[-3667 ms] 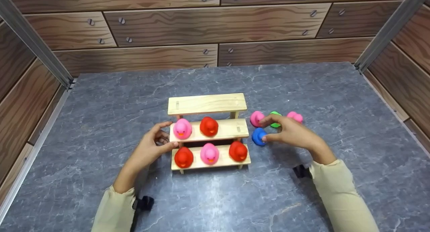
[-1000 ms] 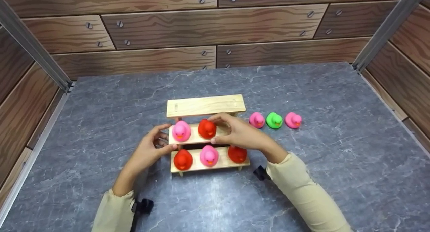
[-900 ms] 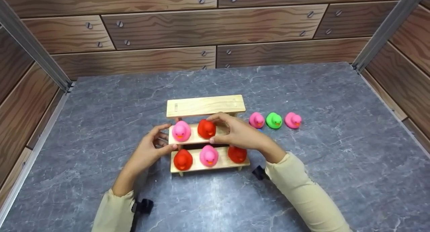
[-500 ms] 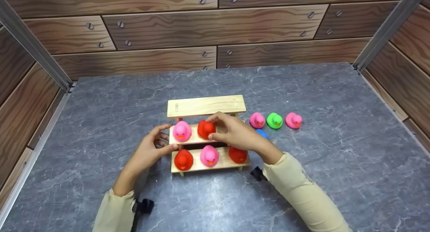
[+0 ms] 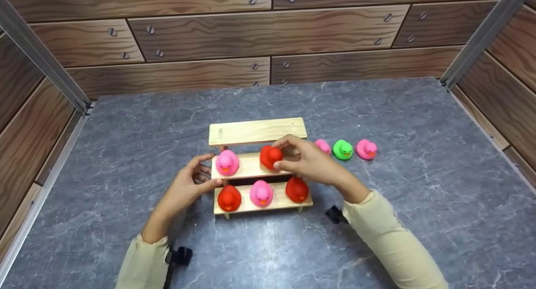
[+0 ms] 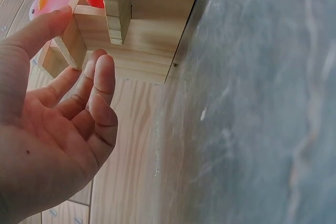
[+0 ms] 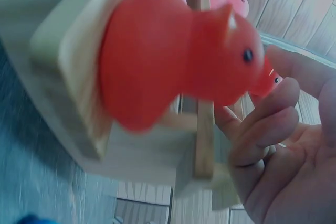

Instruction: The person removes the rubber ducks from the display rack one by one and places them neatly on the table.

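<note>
A three-step wooden display stand (image 5: 257, 131) stands mid-table. On its middle step my right hand (image 5: 312, 161) pinches a red rubber duck (image 5: 270, 157) between thumb and fingers, right of a pink duck (image 5: 227, 162). My left hand (image 5: 186, 180) grips the left end of that step, thumb at the front edge and a finger at the back; the left wrist view shows the hand (image 6: 63, 124) against the step's end. The bottom step carries a red duck (image 5: 229, 198), a pink duck (image 5: 261, 193) and another red duck (image 5: 297, 189), which looms large in the right wrist view.
Right of the stand on the grey marbled table (image 5: 268, 255) sit a pink duck (image 5: 323, 146), partly behind my right hand, a green duck (image 5: 343, 149) and another pink duck (image 5: 366, 149). A blue piece (image 7: 37, 219) peeks into the right wrist view. Wood-patterned walls (image 5: 268, 33) enclose the table.
My right hand has gone from the blue duck at the right to the middle step's red duck, and has shifted that duck rightward along the step. The left hand stays put.
</note>
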`<state>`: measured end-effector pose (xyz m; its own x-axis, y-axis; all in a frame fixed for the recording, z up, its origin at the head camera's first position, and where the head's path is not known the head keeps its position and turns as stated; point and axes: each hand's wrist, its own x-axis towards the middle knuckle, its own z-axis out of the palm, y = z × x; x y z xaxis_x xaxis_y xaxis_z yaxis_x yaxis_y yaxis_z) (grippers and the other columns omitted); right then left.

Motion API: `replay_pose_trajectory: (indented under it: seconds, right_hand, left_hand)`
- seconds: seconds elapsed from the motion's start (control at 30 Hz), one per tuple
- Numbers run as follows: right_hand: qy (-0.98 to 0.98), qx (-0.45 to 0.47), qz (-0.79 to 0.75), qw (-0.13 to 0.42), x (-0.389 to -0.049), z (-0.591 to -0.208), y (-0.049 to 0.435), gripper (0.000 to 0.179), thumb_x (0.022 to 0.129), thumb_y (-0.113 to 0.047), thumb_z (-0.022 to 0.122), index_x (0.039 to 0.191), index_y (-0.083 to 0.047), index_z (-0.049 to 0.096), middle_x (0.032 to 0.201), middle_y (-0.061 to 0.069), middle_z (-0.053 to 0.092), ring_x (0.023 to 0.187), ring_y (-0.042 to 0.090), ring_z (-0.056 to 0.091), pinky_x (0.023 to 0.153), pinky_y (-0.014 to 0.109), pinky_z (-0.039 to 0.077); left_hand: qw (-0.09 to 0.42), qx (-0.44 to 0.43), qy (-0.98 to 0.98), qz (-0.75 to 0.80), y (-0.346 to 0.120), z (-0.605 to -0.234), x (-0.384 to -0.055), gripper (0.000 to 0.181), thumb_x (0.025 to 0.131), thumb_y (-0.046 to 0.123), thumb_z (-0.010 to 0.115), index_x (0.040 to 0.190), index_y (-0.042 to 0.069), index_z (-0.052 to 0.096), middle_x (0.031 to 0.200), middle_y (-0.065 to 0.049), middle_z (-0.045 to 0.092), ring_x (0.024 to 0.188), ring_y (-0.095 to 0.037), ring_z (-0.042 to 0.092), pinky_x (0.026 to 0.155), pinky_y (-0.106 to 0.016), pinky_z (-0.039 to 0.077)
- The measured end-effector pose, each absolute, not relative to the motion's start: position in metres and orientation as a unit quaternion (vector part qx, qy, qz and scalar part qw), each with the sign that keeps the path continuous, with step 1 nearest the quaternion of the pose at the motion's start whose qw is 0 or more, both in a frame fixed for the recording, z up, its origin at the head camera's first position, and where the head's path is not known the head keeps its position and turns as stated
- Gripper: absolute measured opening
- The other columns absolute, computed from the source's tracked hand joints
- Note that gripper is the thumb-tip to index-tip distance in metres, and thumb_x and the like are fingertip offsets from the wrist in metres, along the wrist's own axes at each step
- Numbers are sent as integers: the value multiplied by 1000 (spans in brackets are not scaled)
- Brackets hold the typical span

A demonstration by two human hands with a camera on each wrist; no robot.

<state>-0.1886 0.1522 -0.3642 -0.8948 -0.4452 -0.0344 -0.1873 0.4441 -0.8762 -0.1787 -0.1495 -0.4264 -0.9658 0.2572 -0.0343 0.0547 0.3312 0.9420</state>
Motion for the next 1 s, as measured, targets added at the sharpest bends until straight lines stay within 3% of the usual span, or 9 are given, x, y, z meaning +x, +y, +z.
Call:
replay_pose_trajectory:
  seconds: [0.13, 0.2, 0.37, 0.57, 0.73, 1.0]
  right_hand:
    - [822, -182, -522, 139, -188, -365, 165, 38, 88, -12, 70, 122, -3, 55, 123, 20, 58, 95, 26, 66, 77, 38, 57]
    - [821, -179, -525, 136, -187, -367, 172, 39, 87, -12, 70, 122, -2, 56, 123, 22, 58, 81, 20, 66, 69, 31, 56]
    - [837, -167, -506, 121, -186, -370, 190, 43, 86, -19, 73, 122, -4, 57, 121, 21, 60, 64, 10, 53, 57, 20, 45]
    - [836, -152, -514, 120, -183, -372, 211, 43, 87, -18, 72, 123, -1, 55, 116, 23, 59, 59, 8, 51, 50, 20, 42]
    - [850, -144, -493, 113, -183, -372, 223, 43, 87, -20, 72, 123, -3, 56, 117, 23, 59, 61, 11, 55, 52, 23, 47]
    - [868, -132, -468, 103, -179, -371, 241, 45, 87, -21, 72, 124, -2, 56, 119, 23, 60, 54, 5, 49, 52, 20, 43]
  left_hand:
    - [89, 97, 812, 569, -150, -426, -179, 64, 84, 11, 73, 141, 3, 44, 103, -18, 63, 79, -14, 56, 65, -21, 45]
    - [89, 97, 813, 568, -151, -427, -179, 64, 84, 11, 74, 141, 3, 44, 103, -17, 63, 79, -14, 56, 64, -21, 45]
    - [80, 99, 813, 567, -151, -428, -179, 63, 84, 9, 74, 139, 2, 45, 100, -16, 65, 77, -12, 56, 64, -20, 44]
    - [80, 99, 811, 571, -149, -427, -179, 63, 83, 8, 74, 139, 1, 45, 98, -17, 65, 75, -11, 56, 66, -20, 46]
    - [80, 93, 812, 571, -149, -427, -179, 64, 82, 8, 75, 139, 2, 46, 97, -16, 65, 74, -12, 56, 66, -20, 45]
    - [81, 96, 816, 564, -150, -427, -180, 64, 83, 11, 75, 139, 3, 45, 99, -17, 66, 76, -12, 56, 64, -20, 45]
